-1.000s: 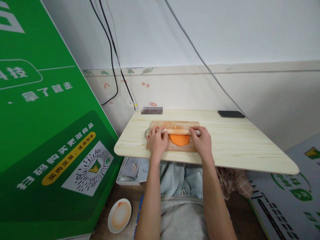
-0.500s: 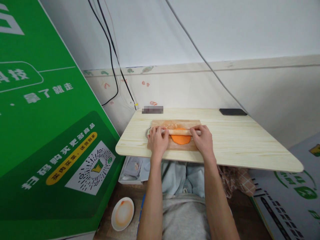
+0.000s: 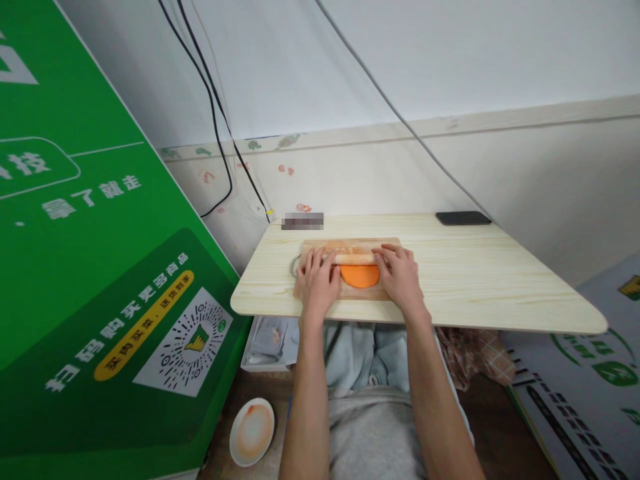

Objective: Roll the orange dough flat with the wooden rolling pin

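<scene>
A wooden rolling pin [image 3: 353,259] lies crosswise over a flat, rounded piece of orange dough [image 3: 360,277]. The near part of the dough shows below the pin; its far edge is hidden under it. Both sit on a wooden cutting board [image 3: 357,243] with a metal handle at its left side. My left hand [image 3: 319,281] is on the pin's left end, fingers curved over it. At the other end, my right hand [image 3: 400,277] holds the pin, with its fingers bent over the top and thumb on the near side.
The board rests on a pale wood-grain table [image 3: 490,280]. Towards the wall lie a black phone [image 3: 463,218] and a blurred-out object [image 3: 303,221]. A green printed panel [image 3: 115,267] stands at left. A stained white plate [image 3: 253,432] sits low, beside an open white box [image 3: 269,343].
The rolling pin has moved slightly away from me over the dough, both hands going with it. My fingers are now stretched further over the pin. The view has tilted a little.
</scene>
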The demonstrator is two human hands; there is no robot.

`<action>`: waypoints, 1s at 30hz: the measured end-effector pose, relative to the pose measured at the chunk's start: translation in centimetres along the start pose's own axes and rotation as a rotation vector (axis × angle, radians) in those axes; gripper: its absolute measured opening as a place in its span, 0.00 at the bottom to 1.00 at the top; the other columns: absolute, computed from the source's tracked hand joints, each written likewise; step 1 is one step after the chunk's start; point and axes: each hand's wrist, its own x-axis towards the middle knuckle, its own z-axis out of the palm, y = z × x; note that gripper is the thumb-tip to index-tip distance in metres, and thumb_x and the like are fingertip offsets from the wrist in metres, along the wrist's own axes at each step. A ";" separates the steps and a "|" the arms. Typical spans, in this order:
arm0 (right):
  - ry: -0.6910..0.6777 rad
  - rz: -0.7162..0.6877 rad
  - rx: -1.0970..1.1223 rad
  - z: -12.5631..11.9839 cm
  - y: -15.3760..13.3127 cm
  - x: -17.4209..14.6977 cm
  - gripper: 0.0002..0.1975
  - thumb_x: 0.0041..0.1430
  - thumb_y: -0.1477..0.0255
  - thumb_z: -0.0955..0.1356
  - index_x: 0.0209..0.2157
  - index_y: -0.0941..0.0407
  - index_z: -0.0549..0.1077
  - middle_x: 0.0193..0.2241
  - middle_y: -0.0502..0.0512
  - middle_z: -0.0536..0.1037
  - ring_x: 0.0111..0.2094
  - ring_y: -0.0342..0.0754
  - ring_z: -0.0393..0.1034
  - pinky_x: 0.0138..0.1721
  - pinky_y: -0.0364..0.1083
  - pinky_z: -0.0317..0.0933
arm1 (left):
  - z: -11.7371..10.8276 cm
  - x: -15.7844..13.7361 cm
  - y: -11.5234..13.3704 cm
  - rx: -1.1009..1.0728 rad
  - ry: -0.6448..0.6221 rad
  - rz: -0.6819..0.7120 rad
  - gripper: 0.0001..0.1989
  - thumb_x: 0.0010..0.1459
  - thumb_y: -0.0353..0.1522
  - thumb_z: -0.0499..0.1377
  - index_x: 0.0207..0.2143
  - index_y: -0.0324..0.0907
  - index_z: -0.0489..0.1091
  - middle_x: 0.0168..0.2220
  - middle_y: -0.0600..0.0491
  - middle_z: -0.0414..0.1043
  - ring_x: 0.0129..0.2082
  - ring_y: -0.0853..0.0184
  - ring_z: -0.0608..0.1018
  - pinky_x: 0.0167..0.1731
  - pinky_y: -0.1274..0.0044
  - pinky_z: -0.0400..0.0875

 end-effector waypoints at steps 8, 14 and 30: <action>0.022 -0.026 -0.028 -0.1 0.1 0.2 0.19 0.71 0.55 0.65 0.39 0.51 0.84 0.40 0.63 0.83 0.47 0.64 0.71 0.54 0.64 0.66 | -0.2 0.3 0.2 -0.066 0.052 -0.036 0.12 0.71 0.39 0.61 0.53 0.53 0.80 0.57 0.49 0.81 0.63 0.52 0.73 0.62 0.58 0.67; 0.019 0.012 -0.029 -0.3 -0.2 0.2 0.18 0.70 0.56 0.66 0.36 0.51 0.83 0.38 0.63 0.82 0.45 0.63 0.70 0.51 0.61 0.67 | -0.2 0.3 0.3 -0.033 0.023 -0.059 0.12 0.73 0.43 0.59 0.48 0.49 0.80 0.54 0.48 0.82 0.59 0.52 0.75 0.62 0.60 0.66; -0.017 0.024 -0.072 -0.2 -0.7 0.1 0.17 0.76 0.61 0.63 0.49 0.50 0.83 0.54 0.61 0.83 0.62 0.64 0.66 0.59 0.63 0.60 | 0.0 0.3 -0.2 0.025 -0.045 0.007 0.21 0.75 0.38 0.54 0.67 0.54 0.72 0.70 0.50 0.71 0.72 0.53 0.66 0.68 0.57 0.62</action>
